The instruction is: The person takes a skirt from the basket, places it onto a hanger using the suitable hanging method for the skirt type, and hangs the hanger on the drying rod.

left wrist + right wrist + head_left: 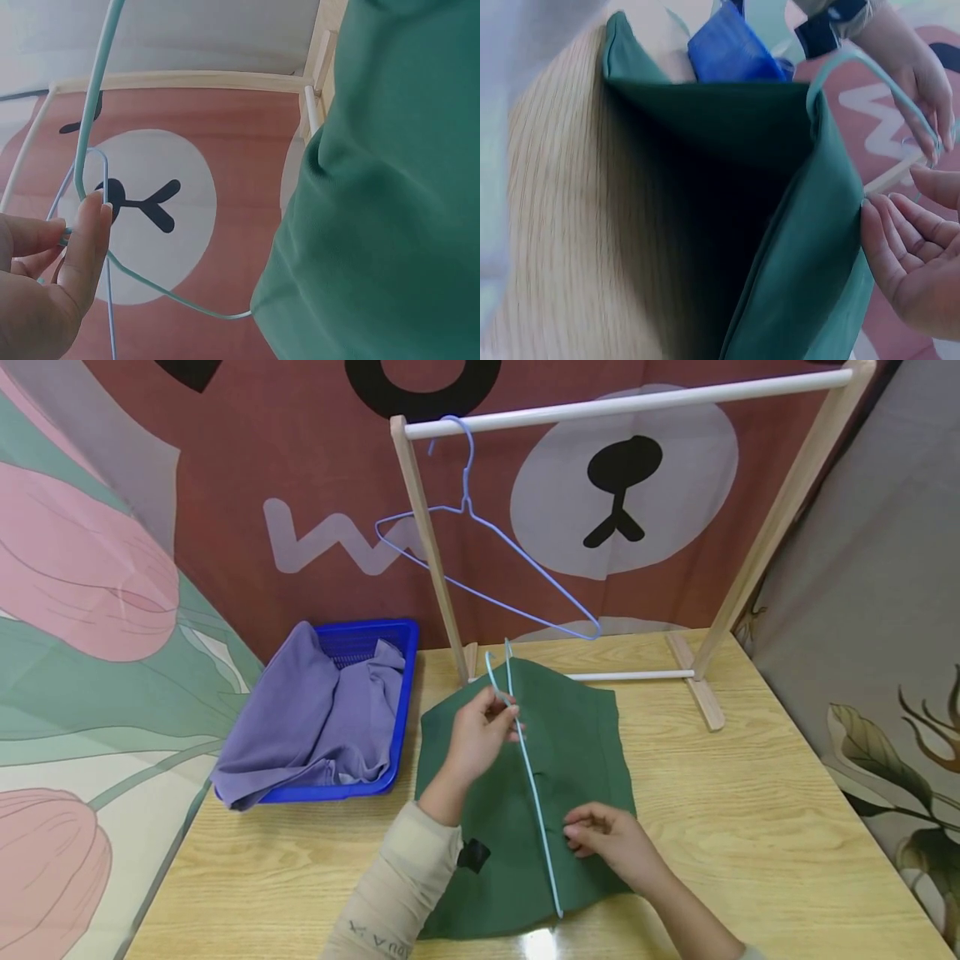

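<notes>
My left hand (480, 735) pinches a light blue wire hanger (537, 800) near its hook, between thumb and fingers. A dark green cloth garment (581, 743) spreads beneath the hanger in the head view. From the left wrist, one hanger arm (172, 291) runs to the edge of the green cloth (390, 217). In the right wrist view, the hanger's far end sits at the corner of the cloth (810, 247), whose two layers stand apart. My right hand (618, 847) has its fingers loosely bent, fingertips right at the cloth's edge.
Left of the cloth stands a blue basket (407, 693) with purple cloth (300, 710) spilling over its side. Behind is a wooden rack (427, 539) with a white rail (637, 402), from which a periwinkle hanger (466, 485) hangs at the left end. All stand on a wood-grain table (750, 827).
</notes>
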### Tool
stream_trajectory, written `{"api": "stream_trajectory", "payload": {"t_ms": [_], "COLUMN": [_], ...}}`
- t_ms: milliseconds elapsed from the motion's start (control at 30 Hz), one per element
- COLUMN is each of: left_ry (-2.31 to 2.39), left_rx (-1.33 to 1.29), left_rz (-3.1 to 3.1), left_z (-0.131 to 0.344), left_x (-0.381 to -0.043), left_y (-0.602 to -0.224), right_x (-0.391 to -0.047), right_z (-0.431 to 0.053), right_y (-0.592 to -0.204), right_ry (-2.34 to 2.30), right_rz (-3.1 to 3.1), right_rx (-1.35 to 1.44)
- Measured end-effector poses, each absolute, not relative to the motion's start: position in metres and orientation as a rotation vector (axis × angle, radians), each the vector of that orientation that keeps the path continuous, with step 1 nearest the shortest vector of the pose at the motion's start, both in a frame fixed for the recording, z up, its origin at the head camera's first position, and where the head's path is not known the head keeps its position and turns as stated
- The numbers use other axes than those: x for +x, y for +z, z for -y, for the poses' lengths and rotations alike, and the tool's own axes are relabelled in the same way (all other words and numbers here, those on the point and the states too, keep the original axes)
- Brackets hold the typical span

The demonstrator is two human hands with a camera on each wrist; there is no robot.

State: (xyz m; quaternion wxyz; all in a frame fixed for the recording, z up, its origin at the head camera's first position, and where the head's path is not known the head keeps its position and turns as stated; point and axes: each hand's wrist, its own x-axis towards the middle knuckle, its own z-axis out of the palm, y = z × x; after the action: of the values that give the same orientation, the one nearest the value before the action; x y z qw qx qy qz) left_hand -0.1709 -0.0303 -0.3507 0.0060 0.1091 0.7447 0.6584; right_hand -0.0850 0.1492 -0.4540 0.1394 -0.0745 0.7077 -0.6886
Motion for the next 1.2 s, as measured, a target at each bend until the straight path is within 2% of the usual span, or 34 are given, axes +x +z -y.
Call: {"api": "stream_trajectory", "payload": {"t_ms": [333,767,900,1200], "left_ry": [2.08,2.053,1.994,1.895], "left_rx": [0.366,0.4,0.449,0.506], "left_rz": [-2.337,-2.321,-2.329,-2.45], "left_z": [0.029,0.025,0.028,0.039], "left_x": [-0.172,-0.169,-0.168,-0.181], "left_y": [-0.351,-0.351,-0.353,-0.378], "right_x": [-0.08,-0.075,-0.073,-0.069], "right_z": [-0.133,-0.127,-0.127,-0.132], "right_y": [-0.438,-0.432,-0.431,-0.434], "right_ry": [-2.068,-2.062,-1.997,-1.905], "right_rz": [-1.869,-1.839,-1.944,-2.109], "right_rx": [-0.416,-0.546,-0.503,-0.544]}}
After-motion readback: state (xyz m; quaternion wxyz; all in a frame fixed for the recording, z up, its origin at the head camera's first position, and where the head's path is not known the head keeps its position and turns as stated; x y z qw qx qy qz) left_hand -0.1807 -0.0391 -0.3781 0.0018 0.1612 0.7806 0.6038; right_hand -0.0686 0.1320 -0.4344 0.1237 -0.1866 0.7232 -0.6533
